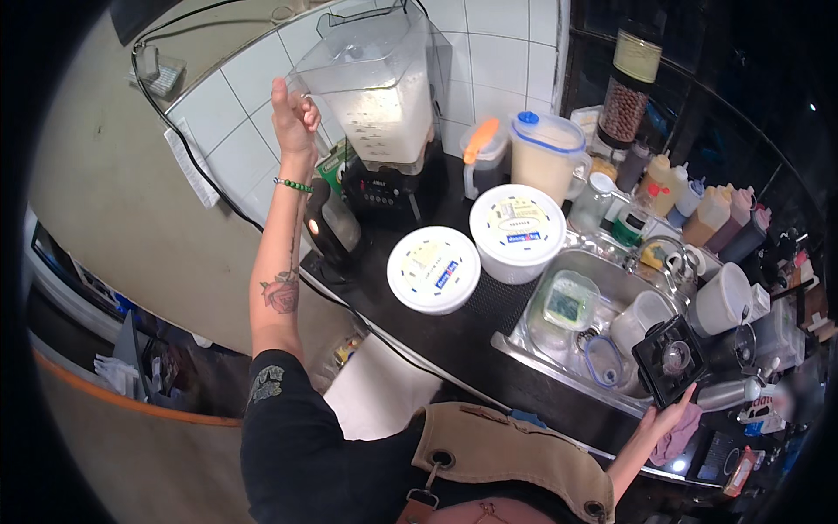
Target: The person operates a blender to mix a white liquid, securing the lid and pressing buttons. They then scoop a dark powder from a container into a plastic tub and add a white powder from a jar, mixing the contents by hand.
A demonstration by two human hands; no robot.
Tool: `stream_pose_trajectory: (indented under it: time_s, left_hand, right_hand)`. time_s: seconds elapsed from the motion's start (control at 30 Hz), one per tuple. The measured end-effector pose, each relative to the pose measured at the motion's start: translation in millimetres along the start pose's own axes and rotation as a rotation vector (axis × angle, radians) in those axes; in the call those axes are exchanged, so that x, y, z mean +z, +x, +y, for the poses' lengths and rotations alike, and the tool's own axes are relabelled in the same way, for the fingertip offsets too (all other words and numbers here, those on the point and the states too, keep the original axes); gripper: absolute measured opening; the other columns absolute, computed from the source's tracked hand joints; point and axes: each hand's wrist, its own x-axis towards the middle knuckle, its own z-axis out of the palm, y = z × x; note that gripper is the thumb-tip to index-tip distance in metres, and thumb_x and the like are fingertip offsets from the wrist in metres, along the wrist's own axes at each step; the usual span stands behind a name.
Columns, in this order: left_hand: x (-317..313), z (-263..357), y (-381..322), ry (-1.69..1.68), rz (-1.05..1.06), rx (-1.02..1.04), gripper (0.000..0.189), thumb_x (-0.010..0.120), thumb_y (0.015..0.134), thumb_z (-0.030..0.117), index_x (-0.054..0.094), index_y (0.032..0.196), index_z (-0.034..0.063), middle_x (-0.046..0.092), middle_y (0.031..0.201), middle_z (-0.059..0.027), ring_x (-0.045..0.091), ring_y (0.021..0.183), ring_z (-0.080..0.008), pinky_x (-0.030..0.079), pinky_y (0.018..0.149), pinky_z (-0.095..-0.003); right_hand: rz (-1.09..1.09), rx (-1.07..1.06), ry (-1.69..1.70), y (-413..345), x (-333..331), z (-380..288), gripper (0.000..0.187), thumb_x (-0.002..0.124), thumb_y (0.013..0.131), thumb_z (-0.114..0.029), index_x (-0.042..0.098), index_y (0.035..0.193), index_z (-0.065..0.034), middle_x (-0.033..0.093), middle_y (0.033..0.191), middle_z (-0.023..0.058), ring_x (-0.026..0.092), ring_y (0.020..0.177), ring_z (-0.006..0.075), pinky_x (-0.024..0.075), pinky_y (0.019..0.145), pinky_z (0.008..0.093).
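Observation:
My left hand [294, 121] is raised at the left edge of a clear cover, beside a blender jar [386, 118] of whitish content. Its fingers are curled; whether they grip the cover is unclear. The jar stands on a black blender base [380, 190]. My right hand [671, 412] holds a square black blender lid [669, 360] with a clear round centre, over the sink's right front edge. Beneath that hand lies a pink cloth [677, 435]. Two white lidded tubs [433, 270] stand on the black counter between my hands.
The steel sink [609, 281] holds plastic containers and a blue-rimmed lid [603, 360]. Behind it stand a pitcher [546, 154], a glass jar [591, 200] and several squeeze bottles [710, 206]. A black cable [229, 200] runs along the counter's left edge.

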Motion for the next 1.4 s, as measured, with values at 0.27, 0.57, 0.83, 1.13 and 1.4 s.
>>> stream_pose_trajectory:
  time_s: [0.27,0.57,0.83,1.13,1.4]
  left_hand:
    - [-62,-77,72,0.053,0.06,-0.102,0.054,0.053,0.086,0.06,0.042,0.061,0.0137,0.043,0.055,0.0002,0.04,0.044,-0.0073,0.029,0.04,-0.0214]
    - [-76,-143,103,0.011,0.037,-0.16,0.052,0.055,0.086,0.056,0.04,0.061,0.0127,0.042,0.054,-0.0006,0.04,0.044,-0.0081,0.028,0.038,-0.022]
    - [-76,-174,115,0.021,0.04,-0.213,0.055,0.053,0.086,0.058,0.042,0.059,0.0112,0.04,0.052,0.0002,0.038,0.042,-0.0084,0.028,0.039,-0.0224]
    - [-81,-186,113,-0.033,0.012,-0.252,0.053,0.054,0.086,0.059,0.043,0.063,0.012,0.042,0.054,0.0,0.039,0.044,-0.0088,0.029,0.04,-0.0235]
    - [-104,-196,105,0.073,-0.036,-0.295,0.054,0.053,0.087,0.061,0.053,0.076,0.0081,0.052,0.064,-0.0025,0.048,0.055,-0.0098,0.037,0.049,-0.0234]
  right_hand:
    - [0.039,-0.007,-0.061,-53,53,35,0.048,0.06,0.092,-0.036,0.054,0.125,-0.0006,0.059,0.123,0.0101,0.06,0.106,0.0233,0.0511,0.089,0.0357]
    - [0.105,0.036,-0.088,-81,37,49,0.047,0.057,0.093,-0.037,0.053,0.126,-0.0027,0.057,0.124,0.0105,0.06,0.106,0.0251,0.0532,0.086,0.0391]
    - [0.118,0.017,-0.046,-91,36,54,0.045,0.057,0.094,-0.036,0.054,0.125,-0.0039,0.058,0.122,0.0111,0.06,0.104,0.0254,0.0527,0.086,0.0414]
    - [0.133,0.024,-0.038,-89,37,61,0.045,0.057,0.094,-0.036,0.055,0.122,-0.0019,0.058,0.121,0.0107,0.06,0.103,0.0252,0.0521,0.086,0.0415]
    - [-0.105,0.028,-0.027,-112,113,49,0.044,0.052,0.097,-0.031,0.052,0.129,-0.0016,0.054,0.13,0.0115,0.055,0.115,0.0241,0.0472,0.095,0.0396]
